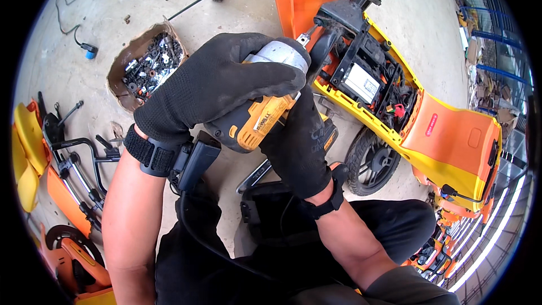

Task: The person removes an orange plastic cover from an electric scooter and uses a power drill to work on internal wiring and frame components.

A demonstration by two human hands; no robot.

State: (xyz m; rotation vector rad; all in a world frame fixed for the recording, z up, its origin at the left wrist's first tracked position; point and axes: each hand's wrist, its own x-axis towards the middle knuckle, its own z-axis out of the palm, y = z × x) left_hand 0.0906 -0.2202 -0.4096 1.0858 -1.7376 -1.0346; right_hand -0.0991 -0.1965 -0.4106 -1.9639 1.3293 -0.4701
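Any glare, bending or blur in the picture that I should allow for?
Head view: strip lights glare white and bow along the right rim, corners black; head view: drill and left hand look fairly sharp; head view: black trousers lose detail in the dark.

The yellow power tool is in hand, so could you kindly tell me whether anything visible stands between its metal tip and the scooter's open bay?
Yes, in this view: a rounded black part lies between the tool's metal tip and the open bay, just right of the tip. Whether they touch is unclear.
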